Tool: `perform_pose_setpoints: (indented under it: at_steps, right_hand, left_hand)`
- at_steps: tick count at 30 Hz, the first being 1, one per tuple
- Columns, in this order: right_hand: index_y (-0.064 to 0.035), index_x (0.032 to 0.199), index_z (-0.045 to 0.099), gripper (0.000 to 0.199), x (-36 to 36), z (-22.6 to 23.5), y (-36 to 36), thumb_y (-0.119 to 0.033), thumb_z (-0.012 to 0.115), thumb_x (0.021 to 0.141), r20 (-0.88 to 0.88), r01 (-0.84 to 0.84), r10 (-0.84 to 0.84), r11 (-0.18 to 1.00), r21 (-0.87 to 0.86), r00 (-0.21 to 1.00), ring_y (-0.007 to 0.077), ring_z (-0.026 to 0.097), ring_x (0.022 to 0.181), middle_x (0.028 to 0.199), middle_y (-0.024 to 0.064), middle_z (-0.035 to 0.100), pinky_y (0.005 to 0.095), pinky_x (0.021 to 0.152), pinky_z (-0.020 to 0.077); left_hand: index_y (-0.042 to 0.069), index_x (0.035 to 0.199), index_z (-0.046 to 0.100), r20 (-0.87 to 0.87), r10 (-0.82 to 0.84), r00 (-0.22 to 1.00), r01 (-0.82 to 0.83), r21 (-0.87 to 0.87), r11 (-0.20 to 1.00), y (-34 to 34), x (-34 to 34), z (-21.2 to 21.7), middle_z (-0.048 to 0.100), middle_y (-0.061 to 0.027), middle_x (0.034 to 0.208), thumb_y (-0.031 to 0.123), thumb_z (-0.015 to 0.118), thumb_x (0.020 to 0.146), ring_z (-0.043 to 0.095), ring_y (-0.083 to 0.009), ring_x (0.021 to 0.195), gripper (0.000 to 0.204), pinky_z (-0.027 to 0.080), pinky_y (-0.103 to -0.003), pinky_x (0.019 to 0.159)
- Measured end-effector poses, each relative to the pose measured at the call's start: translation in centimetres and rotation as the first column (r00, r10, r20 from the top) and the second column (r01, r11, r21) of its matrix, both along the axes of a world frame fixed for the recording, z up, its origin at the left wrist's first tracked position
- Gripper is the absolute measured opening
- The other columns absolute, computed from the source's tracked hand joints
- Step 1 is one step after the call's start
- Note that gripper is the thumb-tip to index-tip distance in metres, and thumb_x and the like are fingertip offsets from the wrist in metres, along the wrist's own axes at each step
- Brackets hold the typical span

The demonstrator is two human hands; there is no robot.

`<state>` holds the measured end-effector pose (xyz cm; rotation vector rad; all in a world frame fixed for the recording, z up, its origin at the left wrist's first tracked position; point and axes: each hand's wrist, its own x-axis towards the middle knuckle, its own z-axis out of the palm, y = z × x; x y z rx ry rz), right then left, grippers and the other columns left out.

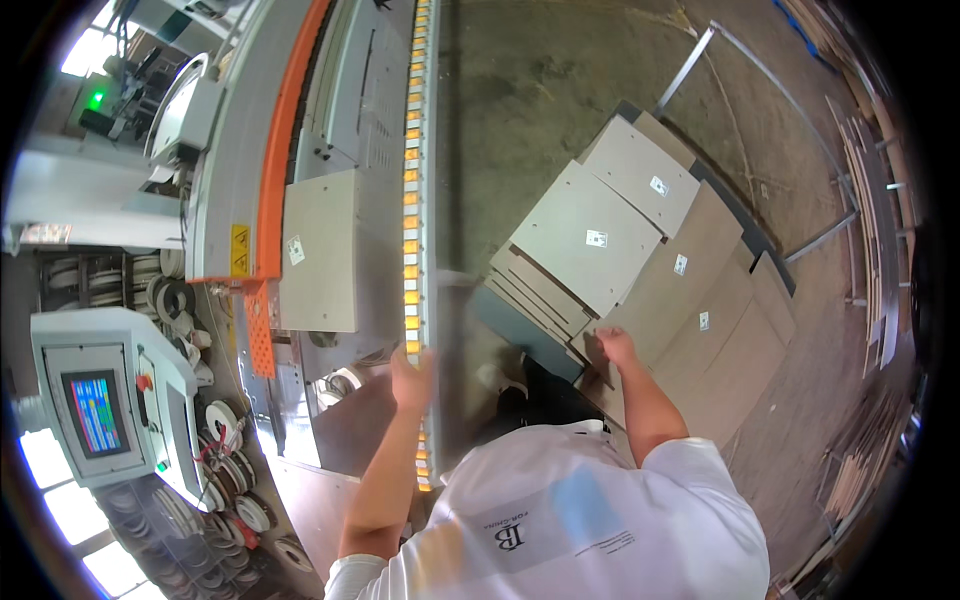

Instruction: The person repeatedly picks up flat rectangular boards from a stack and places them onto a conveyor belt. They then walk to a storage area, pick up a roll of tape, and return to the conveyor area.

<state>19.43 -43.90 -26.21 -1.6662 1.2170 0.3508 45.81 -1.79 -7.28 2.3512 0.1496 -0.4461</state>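
My left hand [409, 380] is at the roller rail [411, 270], a long pale strip set with yellow rollers. Its fingers bend over the rail, partly hidden by the back of the hand. A light grey panel [322, 255] with a small white label lies on the machine bed, farther along and left of that hand. My right hand [615, 346] is curled closed beside the near edge of a pile of panels [700, 310]. What its fingers hold, if anything, is hidden. Two pale grey panels [575, 230] [632, 165] with labels lie on top of the pile.
An orange-edged machine [272, 150] runs along the left. A control console [120, 395] with a lit screen stands at the lower left, near rolls of edging strip [230, 470]. A metal frame [822, 235] rises beyond the pile, and boards [868, 240] lean at the far right.
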Motion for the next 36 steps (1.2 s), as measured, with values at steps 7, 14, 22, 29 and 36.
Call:
perform_pose_setpoints:
  at_steps: [7, 14, 22, 29, 36]
  right_hand:
    - [-0.0024, 0.126, 0.056, 0.064, 7.2, -1.6, -3.3, -0.047, 0.079, 0.086, -0.145, 0.536, -0.517, 0.820, 0.200, 0.844, 0.0260, 0.061, 0.106, 0.120, 0.0127, 0.063, 0.0463, 0.080, 0.0575]
    - [0.0019, 0.137, 0.049, 0.075, 7.5, -3.4, -2.8, -0.040, 0.083, 0.085, -0.112, 0.655, -0.646, 0.747, 0.115, 0.755, 0.0285, 0.062, 0.103, 0.120, 0.0131, 0.063, 0.0433, 0.073, 0.0558]
    - [-0.0082, 0.136, 0.054, 0.069, -2.4, -3.2, -0.6, -0.036, 0.087, 0.083, -0.085, 0.623, -0.623, 0.745, 0.240, 0.778, 0.0267, 0.063, 0.107, 0.125, 0.0099, 0.065, 0.0440, 0.085, 0.0551]
    - [-0.0050, 0.138, 0.055, 0.067, -4.2, 7.9, 0.9, -0.032, 0.086, 0.085, 0.029, 0.574, -0.638, 0.711, 0.405, 0.770, 0.0221, 0.066, 0.109, 0.123, 0.0089, 0.069, 0.0371, 0.089, 0.0546]
    - [0.0012, 0.131, 0.062, 0.047, -0.2, 14.2, 1.8, -0.020, 0.077, 0.092, 0.408, 0.574, -0.670, 0.742, 0.345, 0.620, 0.0218, 0.066, 0.111, 0.122, 0.0100, 0.069, 0.0374, 0.096, 0.0523]
  left_hand:
    - [0.006, 0.131, 0.055, 0.058, -0.093, 0.994, 0.073, 0.284, 0.956, -3.2, -0.3, 3.8, 0.065, -0.0172, 0.120, 0.035, 0.072, 0.094, 0.063, -0.0398, 0.112, 0.050, 0.050, -0.047, 0.093]
    - [0.007, 0.131, 0.056, -0.004, -0.055, 0.999, 0.053, 0.313, 0.948, -4.4, 0.0, 4.7, 0.066, -0.0175, 0.118, 0.035, 0.072, 0.094, 0.064, -0.0404, 0.111, 0.050, 0.050, -0.048, 0.092]
    - [0.006, 0.130, 0.058, 0.029, -0.064, 0.998, 0.052, 0.316, 0.947, -3.3, -0.3, 3.6, 0.064, -0.0159, 0.123, 0.041, 0.074, 0.090, 0.063, -0.0386, 0.114, 0.055, 0.050, -0.049, 0.096]
    - [0.005, 0.132, 0.057, 0.073, -0.067, 0.995, 0.042, 0.298, 0.954, -3.6, -0.7, 4.5, 0.063, -0.0164, 0.129, 0.042, 0.072, 0.090, 0.062, -0.0386, 0.118, 0.058, 0.050, -0.049, 0.097]
    - [0.008, 0.140, 0.050, 0.433, -0.311, 0.846, 0.186, 0.307, 0.933, -2.5, -1.3, 4.4, 0.060, -0.0175, 0.132, 0.024, 0.076, 0.088, 0.061, -0.0400, 0.115, 0.060, 0.050, -0.050, 0.097]
